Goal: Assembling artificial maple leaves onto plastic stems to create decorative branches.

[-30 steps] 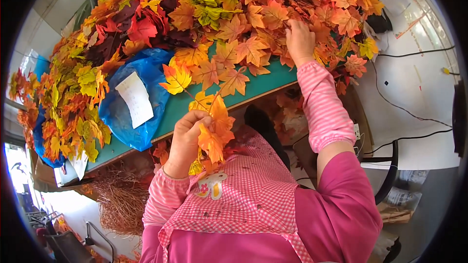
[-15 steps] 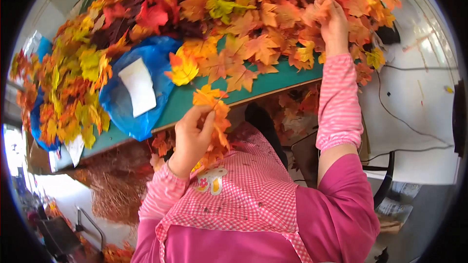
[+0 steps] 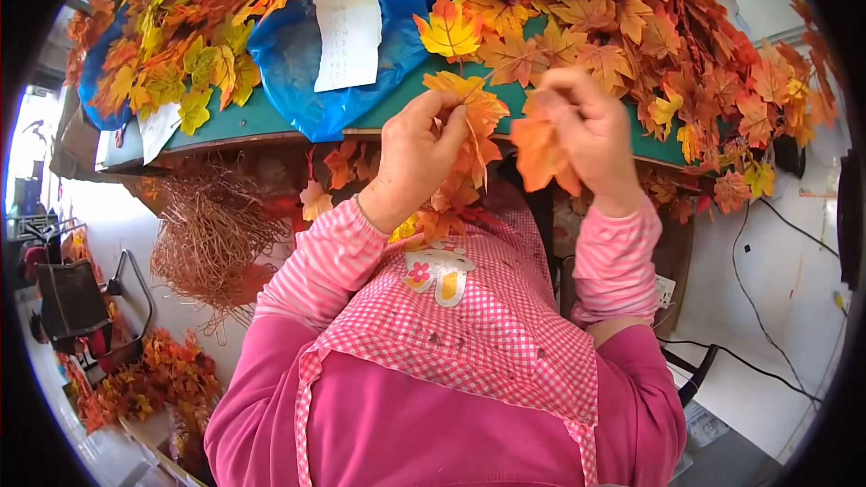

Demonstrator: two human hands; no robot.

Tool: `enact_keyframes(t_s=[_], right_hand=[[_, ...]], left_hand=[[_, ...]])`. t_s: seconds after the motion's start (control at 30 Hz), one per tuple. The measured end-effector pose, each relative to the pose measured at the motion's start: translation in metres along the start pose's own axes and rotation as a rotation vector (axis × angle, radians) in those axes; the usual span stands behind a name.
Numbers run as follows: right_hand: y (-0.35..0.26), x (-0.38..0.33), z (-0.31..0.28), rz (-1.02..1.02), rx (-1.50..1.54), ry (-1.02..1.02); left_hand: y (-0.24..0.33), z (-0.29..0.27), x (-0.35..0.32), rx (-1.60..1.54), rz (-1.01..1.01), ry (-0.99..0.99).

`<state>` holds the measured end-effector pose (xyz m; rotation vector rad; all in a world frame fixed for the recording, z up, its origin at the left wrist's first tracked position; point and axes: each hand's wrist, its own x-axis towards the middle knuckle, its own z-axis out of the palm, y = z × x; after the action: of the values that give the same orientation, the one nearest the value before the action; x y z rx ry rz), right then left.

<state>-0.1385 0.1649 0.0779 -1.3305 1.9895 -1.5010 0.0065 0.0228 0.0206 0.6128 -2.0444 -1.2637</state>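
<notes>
My left hand (image 3: 413, 160) pinches a strand of orange artificial maple leaves (image 3: 473, 108) near the table's front edge. The strand hangs down over my checked apron (image 3: 460, 307). Close to its right, my right hand (image 3: 595, 144) grips an orange artificial maple leaf (image 3: 541, 155) with bent fingers. The leaf tilts downward, and its stem end is hidden by the fingers. Just beyond both hands, a yellow-orange leaf (image 3: 449, 29) lies at the front of a large heap of leaves (image 3: 663, 36).
A blue plastic bag (image 3: 287, 63) with a white paper slip (image 3: 350, 41) lies on the green table (image 3: 248, 115). Below hangs a tangle of brown, wiry strands (image 3: 212, 230). A black chair (image 3: 77, 302) and more leaves (image 3: 162, 379) are at left; a cable (image 3: 749, 284) runs across the floor at right.
My right hand has come back from the heap toward my left hand, now with an orange leaf in it. The left hand still holds the strand. The view has shifted.
</notes>
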Motion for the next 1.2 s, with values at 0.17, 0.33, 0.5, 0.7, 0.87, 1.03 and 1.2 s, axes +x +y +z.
enact_keyframes(t_s=[0.17, 0.33, 0.5, 0.7, 0.87, 1.03, 1.2], right_hand=[[0.013, 0.006, 0.034, 0.067, 0.032, -0.128], [0.017, 0.009, 0.037, 0.020, 0.008, -0.096], [0.018, 0.011, 0.034, -0.075, -0.203, -0.114], [0.016, 0.009, 0.036, 0.115, 0.181, -0.186], [0.013, 0.007, 0.043, 0.016, -0.166, -0.239], [0.011, 0.008, 0.061, 0.207, 0.058, -0.364], [-0.002, 0.010, 0.080, 0.258, 0.345, -0.529]], left_hand=[[0.001, -0.005, -0.004, -0.012, 0.044, 0.010], [-0.003, -0.008, -0.003, -0.004, 0.105, -0.004], [-0.003, -0.009, -0.004, 0.029, 0.146, -0.008], [-0.006, -0.010, -0.004, -0.007, 0.188, -0.013], [-0.023, -0.006, -0.018, -0.044, 0.269, 0.016], [-0.026, -0.018, -0.042, 0.260, 0.293, -0.081], [-0.013, -0.054, -0.050, 0.296, 0.197, -0.135]])
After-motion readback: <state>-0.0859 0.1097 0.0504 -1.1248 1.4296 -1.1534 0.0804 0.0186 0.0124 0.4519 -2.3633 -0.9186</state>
